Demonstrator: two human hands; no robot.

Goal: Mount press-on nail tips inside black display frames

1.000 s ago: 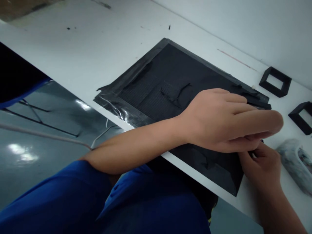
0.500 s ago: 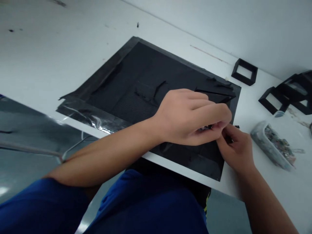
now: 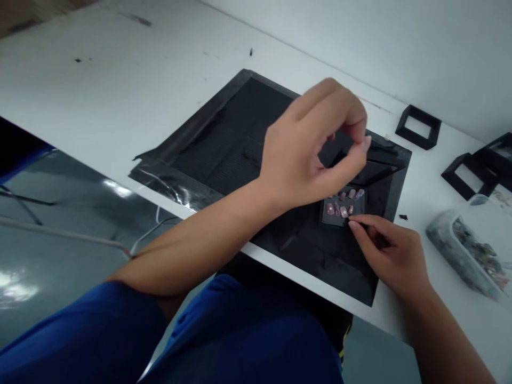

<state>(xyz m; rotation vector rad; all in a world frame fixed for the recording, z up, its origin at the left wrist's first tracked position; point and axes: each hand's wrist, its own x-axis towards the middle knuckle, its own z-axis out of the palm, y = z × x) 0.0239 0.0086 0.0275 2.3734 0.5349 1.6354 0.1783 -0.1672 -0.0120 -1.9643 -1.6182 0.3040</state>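
A small dark tray [image 3: 338, 220] with several pink, glittery nail-like pieces [image 3: 344, 211] lies on the black mat [image 3: 224, 138]. Raised above the mat, my left hand [image 3: 314, 144] has its thumb and forefinger tips pinched together; anything between them is too small to make out. It covers part of the tray's far side. My right hand [image 3: 390, 250] pinches at the tray's near right corner, beside the pink pieces, and what its fingertips hold is hidden. Behind the tray lies a thin black frame or lid [image 3: 378, 172], slightly raised.
A black open box frame [image 3: 418, 127] stands at the back right, with more frames [image 3: 466, 176] further right. A clear plastic tub [image 3: 466, 256] of small packets is right of my right hand. The white table [image 3: 96, 106] has its front edge near my body.
My left hand has lifted up and away from my right hand, uncovering the tray with the pink pieces. The view has shifted, moving the mat slightly right.
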